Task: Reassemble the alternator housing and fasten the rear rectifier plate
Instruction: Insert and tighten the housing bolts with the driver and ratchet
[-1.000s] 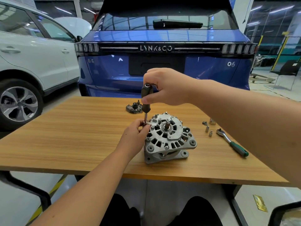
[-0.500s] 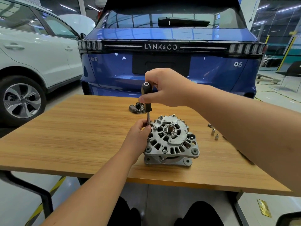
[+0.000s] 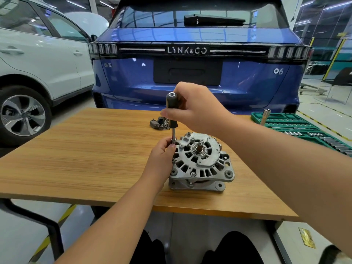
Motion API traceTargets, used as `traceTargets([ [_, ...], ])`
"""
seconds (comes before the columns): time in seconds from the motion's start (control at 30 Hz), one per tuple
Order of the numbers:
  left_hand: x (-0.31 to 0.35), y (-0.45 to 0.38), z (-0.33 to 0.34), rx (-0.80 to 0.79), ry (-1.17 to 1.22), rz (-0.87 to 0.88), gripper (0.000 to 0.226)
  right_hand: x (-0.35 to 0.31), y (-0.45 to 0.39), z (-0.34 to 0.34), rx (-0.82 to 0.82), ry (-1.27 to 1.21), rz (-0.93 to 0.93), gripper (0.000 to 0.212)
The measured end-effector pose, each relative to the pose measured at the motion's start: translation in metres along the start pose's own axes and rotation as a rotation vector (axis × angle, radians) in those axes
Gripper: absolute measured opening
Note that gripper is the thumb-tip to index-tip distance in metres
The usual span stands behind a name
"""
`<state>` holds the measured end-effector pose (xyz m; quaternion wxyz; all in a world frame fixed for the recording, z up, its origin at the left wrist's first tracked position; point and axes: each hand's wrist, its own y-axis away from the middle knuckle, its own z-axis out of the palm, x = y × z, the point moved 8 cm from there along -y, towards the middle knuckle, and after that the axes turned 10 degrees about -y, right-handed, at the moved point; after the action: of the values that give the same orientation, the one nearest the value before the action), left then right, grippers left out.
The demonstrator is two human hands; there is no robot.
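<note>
Near the front edge of the tabletop (image 3: 76, 159), right of its middle, the alternator (image 3: 200, 164) sits with its shaft end up, as it did a second ago. The right hand (image 3: 194, 109) still wraps its fingers round the black handle of the nut driver (image 3: 172, 111), held upright over a bolt at the housing's rear-left rim. The left hand (image 3: 162, 157) still pinches the driver's lower shank and socket between thumb and fingertips, steadying it on the fastener. Neither hand has shifted over the last second, and the knuckles sit at much the same angle; I judge this to be slow turning of a through-bolt, with the housing halves already mated.

What changed is mostly the view: the head has swung right, so a green socket tray (image 3: 297, 126) now shows beyond the tabletop's right edge, with one socket (image 3: 265, 116) standing upright on it. The ratchet and loose small sockets seen earlier near the right edge are now behind the right forearm. The rectifier plate (image 3: 159, 123) lies near the far edge, unfitted, partly covered by the driver.

Hidden: the bolt head under the socket, so how far it is seated cannot be told.
</note>
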<state>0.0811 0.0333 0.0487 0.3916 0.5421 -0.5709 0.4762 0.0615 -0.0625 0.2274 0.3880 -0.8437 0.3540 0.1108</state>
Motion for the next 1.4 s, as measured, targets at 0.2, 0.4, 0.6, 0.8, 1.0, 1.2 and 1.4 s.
traceTargets([
  [0.2,0.001,0.001,0.0,-0.002,0.008,0.0,0.038,-0.001,0.008,-0.001,0.265,0.177,0.058,0.053],
  [0.4,0.0,0.001,-0.001,-0.01,0.023,-0.01,0.033,0.006,0.012,0.003,0.135,0.076,0.086,0.039],
  [0.6,-0.002,-0.002,-0.001,-0.009,0.029,-0.013,0.032,0.0,0.009,0.003,-0.1,-0.046,0.104,0.032],
  [0.8,-0.004,-0.001,-0.001,-0.008,0.031,0.002,0.029,-0.005,0.013,0.001,0.184,0.149,0.086,0.032],
  [1.0,-0.005,0.0,0.001,-0.011,0.061,-0.009,0.03,-0.009,0.019,0.0,0.368,0.187,0.043,0.038],
  [1.2,-0.005,0.0,-0.001,-0.013,0.059,-0.025,0.03,-0.001,0.021,-0.001,0.206,-0.026,-0.018,0.034],
  [1.4,-0.007,-0.001,0.0,0.009,0.057,-0.026,0.03,-0.001,0.026,0.001,0.329,0.085,-0.008,0.031],
])
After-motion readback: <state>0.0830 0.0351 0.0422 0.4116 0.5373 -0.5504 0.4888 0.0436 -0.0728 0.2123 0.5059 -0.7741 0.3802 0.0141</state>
